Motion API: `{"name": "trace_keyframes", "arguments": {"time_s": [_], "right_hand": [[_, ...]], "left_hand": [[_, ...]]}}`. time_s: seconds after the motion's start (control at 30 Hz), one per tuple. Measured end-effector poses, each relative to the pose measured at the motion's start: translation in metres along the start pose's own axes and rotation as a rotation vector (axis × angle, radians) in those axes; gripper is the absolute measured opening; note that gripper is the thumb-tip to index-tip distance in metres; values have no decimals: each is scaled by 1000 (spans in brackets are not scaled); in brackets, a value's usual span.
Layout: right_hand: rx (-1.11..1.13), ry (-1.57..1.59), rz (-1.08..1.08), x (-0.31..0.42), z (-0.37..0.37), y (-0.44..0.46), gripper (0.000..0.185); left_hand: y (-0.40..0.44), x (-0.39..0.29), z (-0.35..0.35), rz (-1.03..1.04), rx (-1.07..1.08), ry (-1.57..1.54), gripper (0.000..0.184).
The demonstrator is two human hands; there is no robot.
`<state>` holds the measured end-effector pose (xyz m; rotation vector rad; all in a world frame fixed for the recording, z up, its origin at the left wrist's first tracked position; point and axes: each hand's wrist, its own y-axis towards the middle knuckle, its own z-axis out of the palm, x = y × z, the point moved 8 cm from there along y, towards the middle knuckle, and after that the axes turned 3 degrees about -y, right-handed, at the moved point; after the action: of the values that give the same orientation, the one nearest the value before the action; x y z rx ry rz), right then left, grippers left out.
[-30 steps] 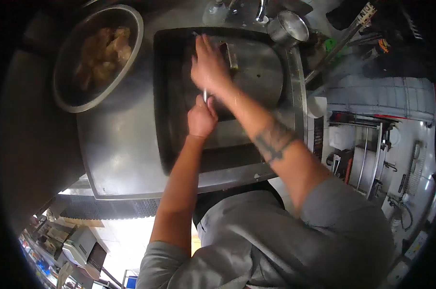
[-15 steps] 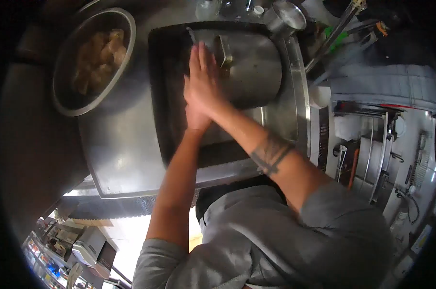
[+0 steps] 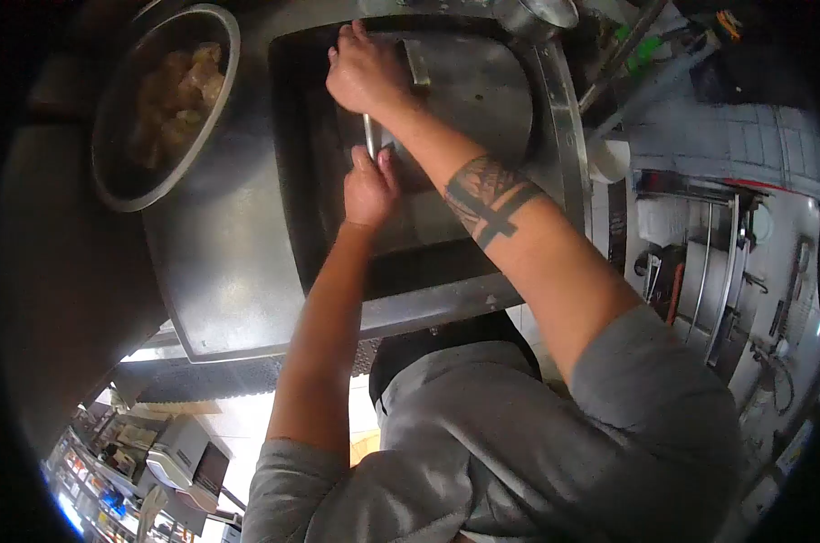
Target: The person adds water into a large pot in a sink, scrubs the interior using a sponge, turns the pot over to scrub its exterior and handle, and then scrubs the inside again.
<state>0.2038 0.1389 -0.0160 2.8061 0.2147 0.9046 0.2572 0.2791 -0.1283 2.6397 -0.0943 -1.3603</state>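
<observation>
Metal rod [image 3: 369, 136]: thin, silvery, held over the sink [image 3: 286, 172], running between the two hands, its bare middle showing. Left hand [image 3: 371, 188] closed in a fist round the lower end, thumb up along it. Right hand [image 3: 365, 72] over the upper end, back of the hand to the camera, fingers bent; palm side hidden, so cannot tell how firmly it grips. Hands apart, right one farther from the body.

In the sink, right of the hands: large metal piece [image 3: 482, 118] with a rounded edge, pot or lid, cannot tell which. Pale strip [image 3: 417, 63] on it, just beside the right hand.

Left of the sink: steel counter [image 3: 224, 281], dull shine. On it, at the far left, a wide metal bowl [image 3: 233, 68] holding pale lumps of food [image 3: 184, 95]. Far right corner of the sink: small metal pot [image 3: 541, 16], cut off by the upper edge. White tub [image 3: 610, 161] near the sink's right side.
</observation>
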Motion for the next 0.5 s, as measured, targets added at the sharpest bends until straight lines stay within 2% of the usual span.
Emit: {"name": "trace_keyframes", "arguments": {"time_s": [0.03, 0.07, 0.1, 0.13, 0.17, 0.2, 0.27, 0.3, 0.33, 0.37, 0.43, 0.47, 0.5], "right_hand": [[18, -76, -21, 1, 2, -1, 55], [-79, -56, -58, 5, -5, -31, 60], [-175, -37, -106, 18, -15, -79, 65], [-157, 48, -97, 27, -17, -118, 75], [-138, 127, -100, 23, -13, -136, 76], [-172, 70, -123, 24, -14, -128, 71], [-210, 17, -143, 20, -16, -72, 66], [-180, 21, -87, 14, -12, -32, 60], [-148, 23, -27, 8, -8, -16, 55], [-142, 22, -23, 5, -8, -24, 55], [-187, 129, -72, 7, -14, -40, 50], [-235, 62, -116, 9, -21, -63, 46], [-60, 319, -5, -1, -28, -76, 43]], "left_hand": [[1, 4, 3, -53, 51, 0, 53], [5, 1, 3, -45, 46, -5, 53], [8, -21, 0, 186, -16, 304, 66], [8, -27, 2, 293, -36, 461, 73], [6, -32, 4, 399, -73, 620, 80], [6, -17, 2, 324, -51, 305, 72], [1, -2, 1, 172, 29, -29, 57], [-2, 0, 1, 95, 85, -52, 51], [2, 2, 1, 46, 11, -76, 46], [-2, 3, 2, 40, 15, -77, 46], [-1, -1, -1, 160, -46, -57, 44], [-2, -7, -1, 314, -42, -16, 33], [-2, -12, -4, 306, -60, -21, 33]]}}
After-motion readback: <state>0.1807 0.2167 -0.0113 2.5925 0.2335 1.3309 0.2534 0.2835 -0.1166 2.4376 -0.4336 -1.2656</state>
